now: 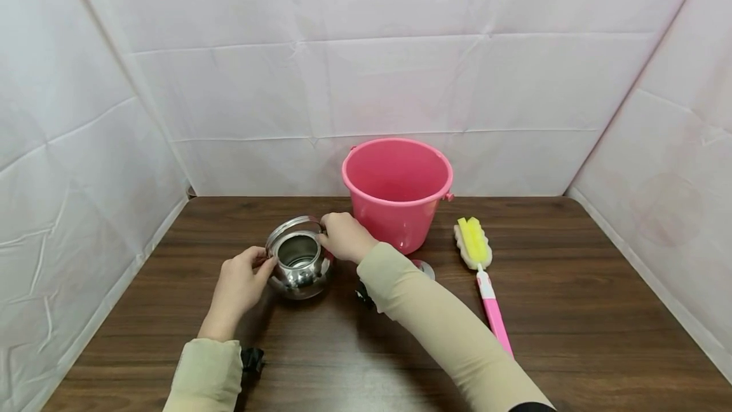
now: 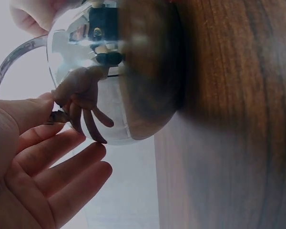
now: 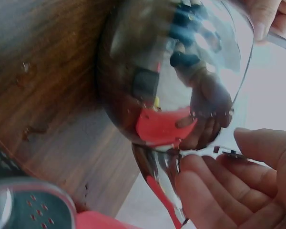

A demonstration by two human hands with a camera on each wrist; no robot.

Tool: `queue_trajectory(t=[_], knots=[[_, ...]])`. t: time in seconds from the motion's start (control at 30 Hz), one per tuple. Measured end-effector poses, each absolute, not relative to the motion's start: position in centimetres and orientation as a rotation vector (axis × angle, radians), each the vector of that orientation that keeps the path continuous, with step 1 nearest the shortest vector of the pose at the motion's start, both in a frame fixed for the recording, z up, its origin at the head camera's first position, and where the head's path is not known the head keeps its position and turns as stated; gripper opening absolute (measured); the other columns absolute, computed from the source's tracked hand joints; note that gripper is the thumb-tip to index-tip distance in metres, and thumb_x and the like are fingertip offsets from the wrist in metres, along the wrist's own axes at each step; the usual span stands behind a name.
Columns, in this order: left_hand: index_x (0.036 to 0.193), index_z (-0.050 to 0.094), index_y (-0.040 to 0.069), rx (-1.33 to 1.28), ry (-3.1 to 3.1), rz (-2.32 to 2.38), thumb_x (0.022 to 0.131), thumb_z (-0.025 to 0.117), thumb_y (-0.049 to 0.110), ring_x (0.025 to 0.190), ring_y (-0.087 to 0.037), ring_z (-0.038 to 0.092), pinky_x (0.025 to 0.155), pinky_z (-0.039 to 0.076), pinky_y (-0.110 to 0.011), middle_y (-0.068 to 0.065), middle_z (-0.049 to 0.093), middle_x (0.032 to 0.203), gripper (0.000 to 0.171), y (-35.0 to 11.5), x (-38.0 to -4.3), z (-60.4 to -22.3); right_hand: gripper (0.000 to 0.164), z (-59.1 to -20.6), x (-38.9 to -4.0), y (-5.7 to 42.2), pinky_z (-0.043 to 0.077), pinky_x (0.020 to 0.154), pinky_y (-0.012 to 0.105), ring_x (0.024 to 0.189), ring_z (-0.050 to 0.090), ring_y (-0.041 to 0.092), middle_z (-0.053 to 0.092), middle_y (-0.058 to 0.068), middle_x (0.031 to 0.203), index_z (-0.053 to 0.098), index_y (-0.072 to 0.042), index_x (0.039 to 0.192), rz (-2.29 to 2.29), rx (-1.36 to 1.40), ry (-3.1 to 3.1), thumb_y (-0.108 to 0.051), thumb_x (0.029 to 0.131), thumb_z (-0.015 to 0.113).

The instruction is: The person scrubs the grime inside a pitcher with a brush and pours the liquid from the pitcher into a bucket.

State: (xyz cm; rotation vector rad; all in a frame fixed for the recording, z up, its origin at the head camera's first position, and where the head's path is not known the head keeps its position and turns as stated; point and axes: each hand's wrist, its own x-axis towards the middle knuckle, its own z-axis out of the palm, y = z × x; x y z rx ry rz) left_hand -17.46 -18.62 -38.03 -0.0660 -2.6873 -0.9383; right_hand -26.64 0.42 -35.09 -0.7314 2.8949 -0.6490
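Note:
A shiny steel teapot (image 1: 302,278) stands on the wooden table without a lid, its round mouth facing up. Its arched handle (image 1: 284,227) leans toward the far side. At the pot's left, my left hand (image 1: 239,286) pinches one end of the handle between thumb and index finger, the other fingers stretched out beside the pot. My right hand (image 1: 347,238) pinches the handle's opposite end. In the right wrist view the spout (image 3: 163,174) points away beneath the right fingers. In the head view the right hand hides the spout.
A pink bucket (image 1: 394,218) stands close behind the right hand. A sponge brush (image 1: 474,243) with a pink handle lies to the right. Partly behind the right forearm is a small metal piece (image 1: 424,269); a perforated metal strainer (image 3: 35,210) shows in the right wrist view.

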Motion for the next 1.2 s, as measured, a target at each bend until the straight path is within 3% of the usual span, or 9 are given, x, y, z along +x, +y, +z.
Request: queue_trajectory(t=[0.27, 0.4, 0.57, 0.67, 0.87, 1.07, 1.2], knots=[[0.105, 0.067, -0.002, -0.040, -2.740, -0.924, 0.091, 0.063, 0.019, 0.093, -0.033, 0.068, 0.080, 0.053, -0.047, -0.020, 0.070, 0.101, 0.025, -18.9, -17.2, -37.3, 0.015, -34.7, -28.1, 0.0, 0.043, 0.059, 0.021, 0.063, 0.053, 0.012, 0.059, 0.000, 0.070, 0.063, -0.009, 0.080, -0.553, -0.831, 2.819, -0.018, 0.092, 0.059], [0.102, 0.068, -0.002, -0.033, -2.761, -0.932, 0.090, 0.064, 0.019, 0.089, -0.032, 0.067, 0.076, 0.053, -0.046, -0.019, 0.070, 0.097, 0.024, -19.2, -17.3, -36.8, 0.011, -33.8, -28.5, -0.1, 0.040, 0.057, 0.020, 0.060, 0.049, 0.011, 0.053, 0.001, 0.070, 0.059, -0.009, 0.083, -0.541, -0.853, 2.712, -0.015, 0.093, 0.057], [0.101, 0.067, -0.002, -0.023, -2.788, -0.933, 0.090, 0.065, 0.020, 0.086, -0.031, 0.066, 0.074, 0.053, -0.044, -0.018, 0.070, 0.094, 0.025, -19.4, -17.5, -36.5, 0.007, -32.6, -28.8, -0.1, 0.044, 0.054, 0.018, 0.061, 0.054, 0.008, 0.057, 0.000, 0.073, 0.060, -0.009, 0.085, -0.482, -0.878, 2.630, -0.013, 0.091, 0.059], [0.100, 0.067, -0.004, -0.024, -2.795, -0.936, 0.089, 0.065, 0.019, 0.084, -0.031, 0.065, 0.072, 0.052, -0.044, -0.019, 0.069, 0.091, 0.025, -19.4, -17.6, -36.3, 0.006, -32.1, -28.8, 0.0, 0.050, 0.054, 0.022, 0.062, 0.059, 0.012, 0.061, 0.004, 0.074, 0.061, -0.007, 0.087, -0.477, -0.867, 2.585, -0.012, 0.090, 0.060], [0.097, 0.066, -0.005, -0.067, -2.811, -0.943, 0.088, 0.066, 0.016, 0.079, -0.026, 0.063, 0.068, 0.050, -0.039, -0.017, 0.069, 0.086, 0.023, -19.4, -17.7, -35.8, 0.005, -31.6, -28.9, 0.1, 0.058, 0.067, 0.040, 0.068, 0.064, 0.023, 0.063, 0.011, 0.078, 0.060, -0.005, 0.090, -0.523, -0.808, 2.514, -0.010, 0.090, 0.060], [0.093, 0.066, -0.003, -0.104, -2.877, -0.949, 0.088, 0.066, 0.016, 0.071, -0.018, 0.057, 0.061, 0.044, -0.028, -0.010, 0.067, 0.080, 0.019, -19.6, -17.9, -35.4, 0.008, -31.6, -29.0, 0.1, 0.053, 0.049, 0.026, 0.060, 0.060, 0.016, 0.061, 0.007, 0.072, 0.058, -0.008, 0.081, -0.572, -0.780, 2.475, -0.008, 0.089, 0.060], [0.092, 0.066, -0.003, -0.118, -2.919, -0.975, 0.087, 0.066, 0.016, 0.065, -0.014, 0.056, 0.058, 0.045, -0.027, -0.007, 0.067, 0.077, 0.019, -19.6, -18.0, -35.2, 0.014, -31.5, -29.0, 0.1, 0.050, 0.046, 0.022, 0.067, 0.065, 0.022, 0.062, 0.007, 0.070, 0.056, -0.009, 0.075, -0.563, -0.778, 2.475, -0.006, 0.088, 0.060]])
